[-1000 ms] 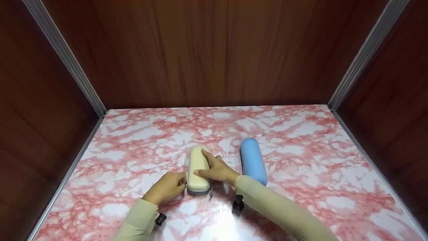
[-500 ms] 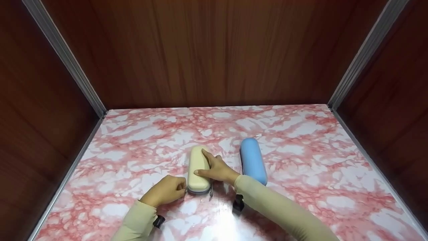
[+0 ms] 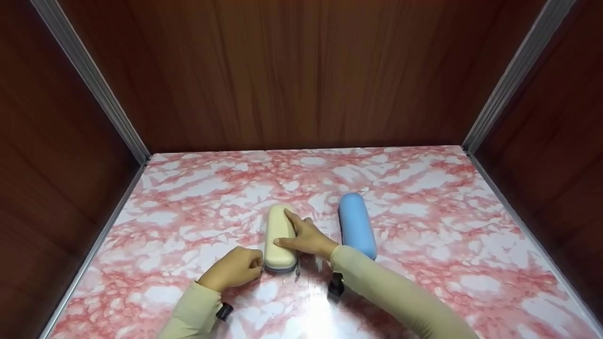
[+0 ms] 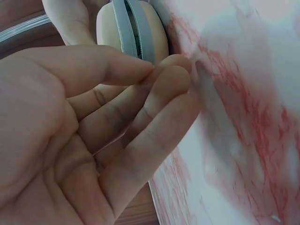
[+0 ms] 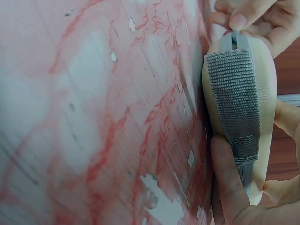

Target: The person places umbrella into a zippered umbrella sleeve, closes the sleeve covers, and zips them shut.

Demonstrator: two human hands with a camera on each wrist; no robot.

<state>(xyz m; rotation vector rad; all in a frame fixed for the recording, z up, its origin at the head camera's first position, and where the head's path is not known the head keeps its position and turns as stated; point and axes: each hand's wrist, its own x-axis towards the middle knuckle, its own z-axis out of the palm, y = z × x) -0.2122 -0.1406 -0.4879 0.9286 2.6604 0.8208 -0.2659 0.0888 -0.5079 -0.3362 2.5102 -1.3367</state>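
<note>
A cream zippered hard case (image 3: 279,235) with grey zip tape lies lengthwise on the table. My right hand (image 3: 306,238) grips it from the right, thumb and index finger spread over its top; the right wrist view shows other fingers against its side by a grey ribbed strap (image 5: 234,93). At the case's near left corner, my left hand (image 3: 235,268) pinches the grey zipper pull (image 5: 235,34) between thumb and curled fingers. A short parted stretch of zip shows just beyond that thumb in the left wrist view, where the pull itself is hidden by the fingers.
A blue case (image 3: 358,226) of similar shape lies right of the cream one, beside the right wrist. The red-and-white marbled table (image 3: 414,188) is enclosed by brown wood-grain panels (image 3: 301,75) at the back and both sides.
My left hand has shifted slightly toward me along the cream case's left side, then stayed nearly still. The right hand and both cases hold their places.
</note>
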